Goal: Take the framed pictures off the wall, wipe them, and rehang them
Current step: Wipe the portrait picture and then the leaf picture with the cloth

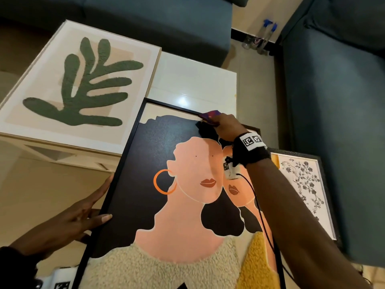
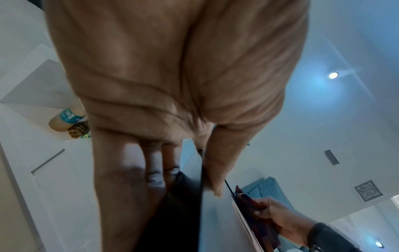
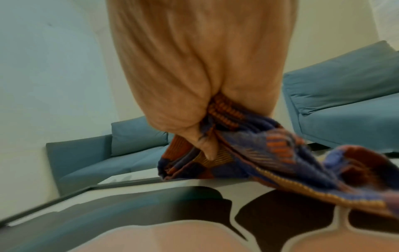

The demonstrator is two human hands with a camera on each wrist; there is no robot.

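A large black-framed picture (image 1: 166, 159) of two faces leans tilted against the white table (image 1: 193, 80). My left hand (image 1: 89, 211) grips its left edge. In the left wrist view the left hand (image 2: 187, 180) has its thumb on the glass and its fingers behind the frame. My right hand (image 1: 220, 124) is at the picture's top edge and clutches a purple and red patterned cloth (image 1: 210, 115) against the glass. In the right wrist view the cloth (image 3: 270, 153) is bunched under the right hand (image 3: 205, 139) and trails over the picture (image 3: 151, 213).
A light-framed green leaf picture (image 1: 73, 80) lies flat on the table's left part. A framed floral picture (image 1: 304, 184) lies at the right by a blue sofa (image 1: 333, 101). Another sofa (image 1: 145, 21) runs behind the table. Spray bottles (image 1: 260, 38) stand on the floor between them.
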